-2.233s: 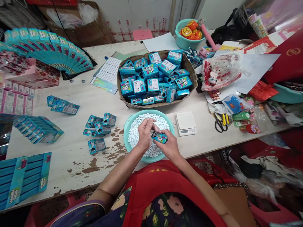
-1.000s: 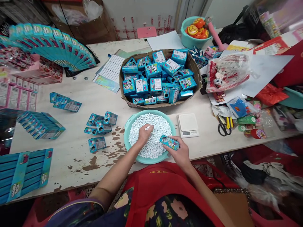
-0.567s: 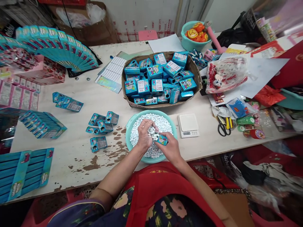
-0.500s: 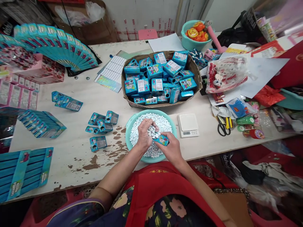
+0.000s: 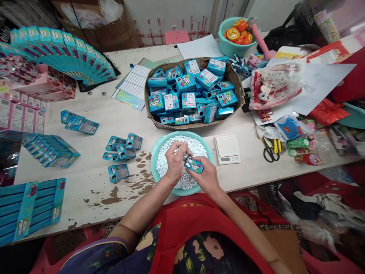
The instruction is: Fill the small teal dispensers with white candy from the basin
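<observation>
A turquoise bowl (image 5: 154, 167) full of small white candies (image 5: 186, 183) stands at the table's front edge. Above it my right hand (image 5: 209, 177) grips a small blue candy box (image 5: 195, 166), its end turned toward my other hand. My left hand (image 5: 175, 161) is curled round a few white candies, held right against that end of the box. Some candies show between the fingers and at the box's end; how full the box is cannot be seen. Behind the bowl, a cut-down cardboard carton (image 5: 151, 121) holds many more blue boxes.
A white kitchen scale (image 5: 227, 149) sits right of the bowl, with scissors (image 5: 270, 150) farther right. Several small blue boxes (image 5: 119, 173) lie left of it. Display trays (image 5: 25, 211) stand at the left edge. Plastic bags (image 5: 278, 85) clutter the right side.
My left hand has closed further and tipped over the box's end, and fewer candies show in it. The box remains in my right hand. The view has shifted slightly.
</observation>
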`<state>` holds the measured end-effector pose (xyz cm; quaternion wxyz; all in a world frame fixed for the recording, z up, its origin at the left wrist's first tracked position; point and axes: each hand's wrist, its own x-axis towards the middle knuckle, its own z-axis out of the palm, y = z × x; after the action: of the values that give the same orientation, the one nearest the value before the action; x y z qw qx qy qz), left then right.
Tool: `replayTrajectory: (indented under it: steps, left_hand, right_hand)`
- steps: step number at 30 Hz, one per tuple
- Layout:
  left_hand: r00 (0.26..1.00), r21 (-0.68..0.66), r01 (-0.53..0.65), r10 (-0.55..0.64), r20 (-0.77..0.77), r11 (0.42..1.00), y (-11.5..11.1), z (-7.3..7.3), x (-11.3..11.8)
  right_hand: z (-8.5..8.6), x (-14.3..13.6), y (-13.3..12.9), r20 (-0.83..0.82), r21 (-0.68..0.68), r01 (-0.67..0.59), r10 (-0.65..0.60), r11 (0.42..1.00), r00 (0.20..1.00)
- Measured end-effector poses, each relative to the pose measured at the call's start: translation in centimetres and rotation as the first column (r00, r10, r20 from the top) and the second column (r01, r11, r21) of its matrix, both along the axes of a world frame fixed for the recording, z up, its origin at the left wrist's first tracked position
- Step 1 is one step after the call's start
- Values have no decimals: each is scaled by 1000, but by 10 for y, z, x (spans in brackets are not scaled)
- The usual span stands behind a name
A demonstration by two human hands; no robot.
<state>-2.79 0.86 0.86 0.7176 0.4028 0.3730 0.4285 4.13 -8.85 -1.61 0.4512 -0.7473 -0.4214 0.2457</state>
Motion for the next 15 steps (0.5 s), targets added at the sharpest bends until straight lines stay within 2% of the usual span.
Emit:
replayTrajectory:
  steps: [4,8,15]
  left_hand:
    - [999,47,-28,29,-19,999,2,2,1]
    - [999,42,-30,29,28,999,4,3,3]
    - [1000,12,-14,14,-23,1000,4,2,4]
  right_hand:
    - [5,0,2,3,21,22,-23,1000,1000]
    - [8,1,3,12,45,31,-32,998,999]
    - [8,1,3,-24,26,41,-40,999,999]
